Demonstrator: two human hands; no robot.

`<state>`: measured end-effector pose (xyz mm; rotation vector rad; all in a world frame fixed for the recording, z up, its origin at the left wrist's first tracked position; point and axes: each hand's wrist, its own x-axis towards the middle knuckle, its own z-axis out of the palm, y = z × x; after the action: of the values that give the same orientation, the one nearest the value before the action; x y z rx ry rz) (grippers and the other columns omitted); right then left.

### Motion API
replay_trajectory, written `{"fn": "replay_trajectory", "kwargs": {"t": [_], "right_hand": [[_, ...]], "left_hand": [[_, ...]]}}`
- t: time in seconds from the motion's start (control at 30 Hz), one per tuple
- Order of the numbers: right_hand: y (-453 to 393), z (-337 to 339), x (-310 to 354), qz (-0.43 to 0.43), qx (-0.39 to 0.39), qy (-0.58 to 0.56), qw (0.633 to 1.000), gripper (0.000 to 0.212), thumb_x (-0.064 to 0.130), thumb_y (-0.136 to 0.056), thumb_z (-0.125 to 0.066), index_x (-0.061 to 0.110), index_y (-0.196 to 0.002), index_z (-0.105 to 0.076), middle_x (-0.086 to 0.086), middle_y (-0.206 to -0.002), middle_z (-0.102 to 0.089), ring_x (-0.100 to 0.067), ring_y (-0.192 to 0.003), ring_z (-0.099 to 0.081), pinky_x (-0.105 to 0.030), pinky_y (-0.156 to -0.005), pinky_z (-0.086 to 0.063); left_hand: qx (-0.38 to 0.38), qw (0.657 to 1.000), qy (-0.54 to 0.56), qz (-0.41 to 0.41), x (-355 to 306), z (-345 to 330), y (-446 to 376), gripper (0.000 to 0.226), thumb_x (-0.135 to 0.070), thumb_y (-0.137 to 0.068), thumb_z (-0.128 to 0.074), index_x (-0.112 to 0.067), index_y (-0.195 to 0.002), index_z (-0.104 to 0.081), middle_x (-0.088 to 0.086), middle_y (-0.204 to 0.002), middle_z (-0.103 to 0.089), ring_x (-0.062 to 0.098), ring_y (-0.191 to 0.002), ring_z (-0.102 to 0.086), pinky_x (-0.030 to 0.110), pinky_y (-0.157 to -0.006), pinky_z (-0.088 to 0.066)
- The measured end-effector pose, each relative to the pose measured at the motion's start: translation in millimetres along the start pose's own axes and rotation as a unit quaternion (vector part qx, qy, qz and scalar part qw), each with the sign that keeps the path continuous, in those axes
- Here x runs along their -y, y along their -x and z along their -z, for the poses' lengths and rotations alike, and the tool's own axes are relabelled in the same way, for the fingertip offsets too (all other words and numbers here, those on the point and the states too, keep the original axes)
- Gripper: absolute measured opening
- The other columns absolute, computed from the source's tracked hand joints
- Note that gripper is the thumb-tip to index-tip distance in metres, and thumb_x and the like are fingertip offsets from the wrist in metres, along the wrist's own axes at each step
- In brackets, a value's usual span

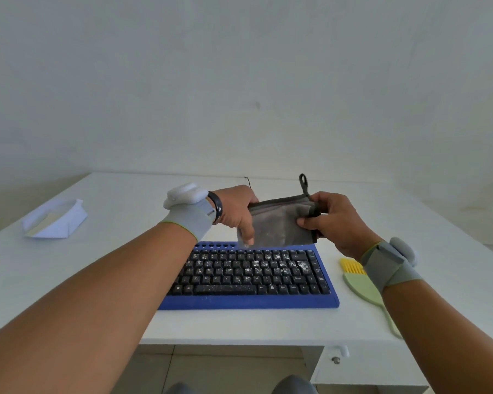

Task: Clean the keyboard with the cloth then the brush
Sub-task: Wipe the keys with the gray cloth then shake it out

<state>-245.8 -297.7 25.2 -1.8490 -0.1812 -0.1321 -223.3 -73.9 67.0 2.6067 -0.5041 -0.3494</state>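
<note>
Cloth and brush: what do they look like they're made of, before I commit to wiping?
The cloth held in both hands looks like soft woven or microfibre fabric, matte grey with a darker stitched hem and a hanging loop; pale dust clings to it. The brush on the desk looks like moulded plastic, smooth pale green, with yellow bristles that are probably synthetic, though too small to confirm.

We see a grey cloth (278, 221) with a dark hem and hanging loop, folded, held in the air above the keyboard's (251, 275) far edge. Keyboard: blue frame, black keys, white specks, flat on the table. Brush (363, 282) at its 3 o'clock: yellow bristles, pale green handle, lying flat.
</note>
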Motion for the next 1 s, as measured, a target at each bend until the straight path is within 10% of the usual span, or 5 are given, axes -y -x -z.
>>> {"fn": "replay_trajectory", "kwargs": {"t": [0.3,0.43,0.63,0.8,1.0], "right_hand": [[-1,4,-5,-0.052,-0.038,0.050,0.997,0.110,-0.002,-0.052,-0.083,0.043,-0.136,-0.028,-0.021,-0.108,-0.055,-0.040,-0.093,-0.063,-0.052,-0.070,-0.059],[-1,-1,6,-0.001,0.030,0.237,0.971,0.066,0.026,-0.050,-0.090,0.026,-0.110,-0.062,-0.009,-0.102,-0.062,-0.028,-0.089,-0.064,-0.040,-0.069,-0.060],[1,-23,25,0.102,0.041,0.478,0.872,0.062,0.064,-0.047,-0.070,0.033,-0.100,-0.065,-0.001,-0.133,-0.037,-0.027,-0.130,-0.024,-0.051,-0.111,-0.020],[-6,-32,32,0.141,0.095,0.372,0.912,0.026,0.034,-0.074,-0.078,0.018,-0.086,-0.061,0.007,-0.075,-0.060,-0.016,-0.070,-0.056,-0.023,-0.059,-0.039],[-15,-31,19,0.146,0.116,0.437,0.880,0.018,0.028,-0.079,-0.071,0.019,-0.081,-0.056,0.005,-0.074,-0.057,-0.019,-0.069,-0.055,-0.029,-0.057,-0.039]], "left_hand": [[-0.156,0.950,0.266,-0.054,9,-6,-8,0.054,0.010,-0.064,-0.085,-0.003,-0.112,-0.065,0.013,-0.100,-0.073,0.025,-0.091,-0.070,0.029,-0.074,-0.060],[-0.164,0.950,0.250,-0.086,8,-10,-8,0.046,0.010,-0.062,-0.085,-0.007,-0.101,-0.067,0.012,-0.097,-0.074,0.022,-0.086,-0.069,0.034,-0.079,-0.059],[-0.149,0.950,0.246,-0.120,4,-15,-5,0.040,0.013,-0.063,-0.082,-0.008,-0.095,-0.069,0.009,-0.091,-0.075,0.016,-0.079,-0.068,0.036,-0.078,-0.058],[-0.158,0.950,0.242,-0.118,3,-15,-4,0.045,0.009,-0.059,-0.087,-0.005,-0.098,-0.069,0.008,-0.090,-0.076,0.022,-0.082,-0.072,0.034,-0.079,-0.060],[-0.100,0.976,0.185,-0.059,19,-23,0,0.076,-0.015,-0.057,-0.095,-0.013,-0.123,-0.056,0.008,-0.109,-0.067,0.027,-0.102,-0.065,0.044,-0.094,-0.053]]}}
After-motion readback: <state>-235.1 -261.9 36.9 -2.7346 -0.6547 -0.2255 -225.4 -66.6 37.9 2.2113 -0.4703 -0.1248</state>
